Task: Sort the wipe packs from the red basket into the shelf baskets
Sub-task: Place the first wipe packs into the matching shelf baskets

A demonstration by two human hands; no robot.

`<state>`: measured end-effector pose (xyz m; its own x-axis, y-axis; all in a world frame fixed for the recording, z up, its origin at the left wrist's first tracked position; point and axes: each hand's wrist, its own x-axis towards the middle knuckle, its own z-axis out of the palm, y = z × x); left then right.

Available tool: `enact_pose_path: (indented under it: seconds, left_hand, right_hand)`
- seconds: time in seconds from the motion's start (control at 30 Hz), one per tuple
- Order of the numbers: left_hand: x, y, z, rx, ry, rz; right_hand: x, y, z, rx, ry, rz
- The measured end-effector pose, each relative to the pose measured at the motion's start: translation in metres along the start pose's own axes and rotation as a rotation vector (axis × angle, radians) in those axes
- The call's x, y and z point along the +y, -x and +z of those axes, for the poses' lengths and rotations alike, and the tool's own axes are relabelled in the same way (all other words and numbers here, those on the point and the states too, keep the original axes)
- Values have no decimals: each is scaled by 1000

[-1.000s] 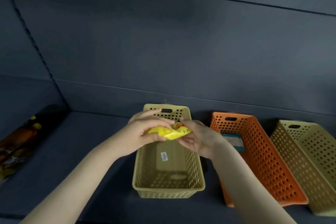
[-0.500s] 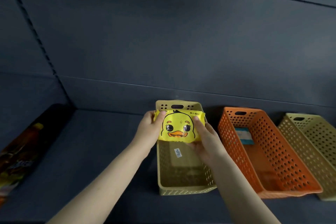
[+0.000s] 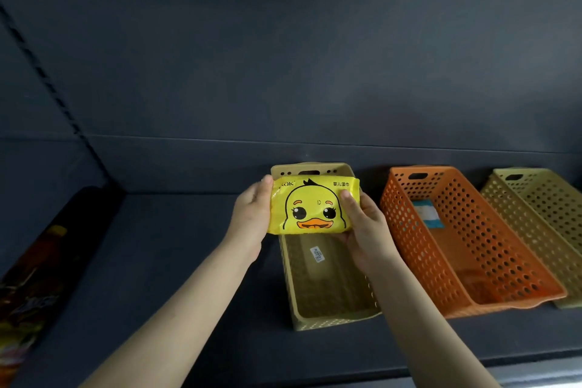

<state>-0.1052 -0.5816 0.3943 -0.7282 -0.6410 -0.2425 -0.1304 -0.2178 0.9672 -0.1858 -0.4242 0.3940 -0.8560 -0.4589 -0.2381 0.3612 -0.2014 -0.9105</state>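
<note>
While our left hand [image 3: 250, 214] and right hand [image 3: 367, 227] are clasping the wipe pack [image 3: 310, 208], we are judging it needs lowering into the tan basket [image 3: 333, 320].

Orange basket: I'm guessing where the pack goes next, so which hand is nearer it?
Right. The right hand grips the right edge of the duck wipe pack, just left of the orange basket; the left hand grips the pack's opposite edge, farther left.

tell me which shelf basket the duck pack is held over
The leftmost tan basket: the duck wipe pack, in the left hand and right hand, is over its far end. The orange basket and far-right tan basket stand aside.
</note>
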Motion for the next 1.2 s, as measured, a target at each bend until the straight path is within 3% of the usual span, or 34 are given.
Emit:
enact_pose_path:
  seconds: [0.23,0.37,0.5,0.63,0.73,1.0,1.2]
  left_hand:
    - [-2,-7,11,46,-33,13]
    - [-20,-12,7,36,-234,61]
    - [-33,-8,10,-67,-335,-1]
    - [-34,-6,8,-124,-243,-17]
    - [-32,-7,9,-124,-232,-21]
    - [-32,-10,1,-140,-242,2]
    - [-37,-14,-4,-153,-265,11]
  right_hand:
    - [-17,-11,-9,21,48,34]
    - [-26,-22,-21,84,108,41]
    - [-27,-29,-21,211,251,-59]
    - [-29,-28,-19,271,455,-167]
    - [-16,-34,-10,226,472,-73]
    - [32,-78,7,332,540,248]
    - [32,-74,7,246,824,218]
